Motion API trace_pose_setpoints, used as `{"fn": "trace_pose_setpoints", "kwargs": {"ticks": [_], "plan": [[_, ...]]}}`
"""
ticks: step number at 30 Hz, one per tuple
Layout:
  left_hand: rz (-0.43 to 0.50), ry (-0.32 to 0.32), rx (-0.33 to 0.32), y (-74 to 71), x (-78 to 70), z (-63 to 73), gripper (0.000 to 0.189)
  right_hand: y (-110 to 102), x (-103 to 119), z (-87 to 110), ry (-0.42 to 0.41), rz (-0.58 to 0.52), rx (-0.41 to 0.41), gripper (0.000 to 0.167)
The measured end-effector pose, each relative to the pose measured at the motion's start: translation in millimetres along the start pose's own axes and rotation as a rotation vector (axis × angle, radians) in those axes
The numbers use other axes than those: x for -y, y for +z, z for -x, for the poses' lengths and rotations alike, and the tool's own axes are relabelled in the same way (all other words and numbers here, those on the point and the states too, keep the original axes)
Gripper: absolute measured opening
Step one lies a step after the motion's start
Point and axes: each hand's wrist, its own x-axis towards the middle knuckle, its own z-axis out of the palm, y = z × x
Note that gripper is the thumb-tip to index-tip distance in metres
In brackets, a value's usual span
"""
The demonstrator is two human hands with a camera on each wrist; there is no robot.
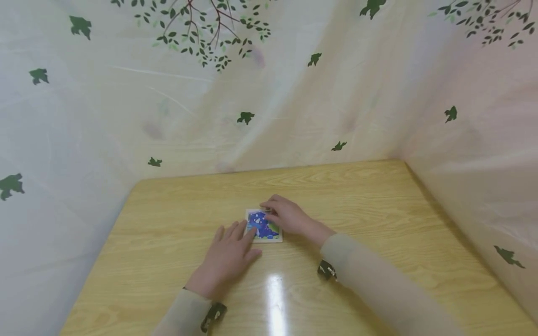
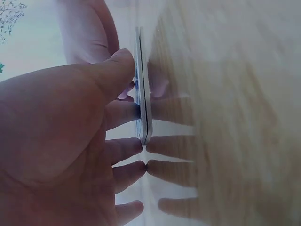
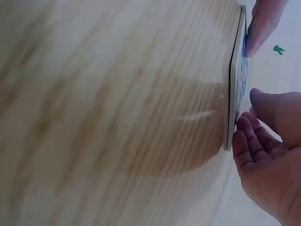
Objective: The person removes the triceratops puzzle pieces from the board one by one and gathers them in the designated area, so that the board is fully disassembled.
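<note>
A small square puzzle board with a pale border and a mostly blue picture lies flat on the table. White patches show among the blue, with some green at the right side. My left hand is spread at the board's left side, its index finger reaching over the picture and its thumb near the front left corner. At the far right corner, my right hand has its fingers bent and its thumb over the picture. Seen from the right wrist, its fingertips are right at the board's edge. I cannot tell whether it pinches a small piece.
The board lies on a glossy wood-grain table that reflects a bright light in front of it. Pale curtains printed with leaves and branches hang behind and along both sides. Dark straps sit around both wrists.
</note>
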Motion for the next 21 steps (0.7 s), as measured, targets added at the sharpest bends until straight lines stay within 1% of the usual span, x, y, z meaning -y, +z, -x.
{"fn": "trace_pose_setpoints", "kwargs": {"ticks": [5, 7, 14, 21], "plan": [[0.016, 0.002, 0.013, 0.6, 0.9, -0.4, 0.069, 3, 4, -4.7, -0.003, 0.008, -0.003, 0.034], [0.016, 0.007, 0.014, 1.1, 0.8, -1.0, 0.070, 5, 4, -5.9, 0.010, -0.005, -0.006, 0.031], [0.016, 0.017, 0.009, 0.6, -0.1, -2.8, 0.071, 9, 5, -9.9, 0.120, -0.106, -0.016, 0.027], [0.018, 0.013, 0.007, 0.3, 1.4, -0.3, 0.071, 11, 12, -15.9, 0.196, -0.180, -0.029, 0.025]]}}
